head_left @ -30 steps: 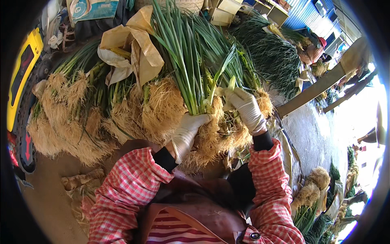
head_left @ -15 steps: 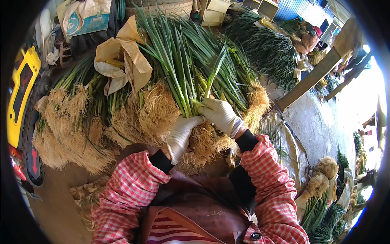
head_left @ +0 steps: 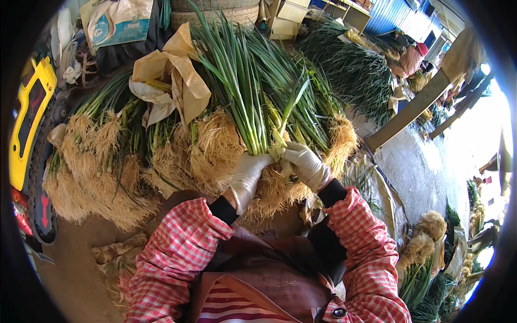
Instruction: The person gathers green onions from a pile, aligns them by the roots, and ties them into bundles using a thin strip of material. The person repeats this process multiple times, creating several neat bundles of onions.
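Observation:
I hold a bunch of green onions [head_left: 247, 91] upright in front of me, long green leaves fanning up and pale stems at the bottom. My left hand [head_left: 247, 175], in a white glove, grips the bunch low on its stems. My right hand [head_left: 306, 164], also gloved, closes on the same stems from the right, with a bent leaf [head_left: 288, 110] above it. Tan hairy roots [head_left: 272, 194] hang under both hands. My sleeves are red and white check.
A heap of green onions with bushy roots [head_left: 102, 161] lies to the left and behind. Crumpled brown paper [head_left: 172, 86] rests on it. A yellow object [head_left: 29, 118] stands far left. More onion piles [head_left: 355, 70] and bundles [head_left: 425, 253] lie to the right.
My right hand has moved left and down onto the stems, close beside my left hand. The bunch now stands a little higher and nearer the middle.

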{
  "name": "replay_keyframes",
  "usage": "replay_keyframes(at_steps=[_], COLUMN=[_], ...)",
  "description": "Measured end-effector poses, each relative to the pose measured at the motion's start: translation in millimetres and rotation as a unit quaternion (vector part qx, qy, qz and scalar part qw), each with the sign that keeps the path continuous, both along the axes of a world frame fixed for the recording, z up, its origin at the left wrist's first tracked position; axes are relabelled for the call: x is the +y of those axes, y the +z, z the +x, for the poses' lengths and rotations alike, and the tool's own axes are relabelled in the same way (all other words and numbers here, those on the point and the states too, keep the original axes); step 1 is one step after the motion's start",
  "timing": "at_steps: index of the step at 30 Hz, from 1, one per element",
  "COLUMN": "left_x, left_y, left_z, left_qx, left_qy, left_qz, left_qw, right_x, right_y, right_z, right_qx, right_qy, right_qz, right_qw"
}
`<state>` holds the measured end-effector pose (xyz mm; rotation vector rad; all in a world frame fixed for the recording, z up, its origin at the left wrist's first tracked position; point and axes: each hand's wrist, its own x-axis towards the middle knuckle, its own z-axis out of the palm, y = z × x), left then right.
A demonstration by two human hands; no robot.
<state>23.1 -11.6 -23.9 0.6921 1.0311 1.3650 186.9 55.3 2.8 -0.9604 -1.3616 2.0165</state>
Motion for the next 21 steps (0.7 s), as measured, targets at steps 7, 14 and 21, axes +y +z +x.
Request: replay_keyframes(at_steps=[7, 14, 21], left_x=[8.5, 2.4, -5.0], left_y=[-15.2, -0.5, 6.7], left_z=[-9.6, -5.9, -6.9], left_qx=[-0.023, -0.1, -0.093], left_qy=[0.014, -0.039, -0.074], left_qz=[0.013, 0.028, -0.025], left_qw=[1.0, 0.994, 0.993], right_x=[-42.5, 23.1, 4.1], right_y=[71.8, 17.4, 48.7], right_z=[36.2, 186.5, 25.6], right_qx=[-0.055, -0.79, -0.384], right_qy=[-0.029, 0.248, 0.03], right_qz=[0.111, 0.34, 0.384], right_qw=[0.992, 0.447, 0.839])
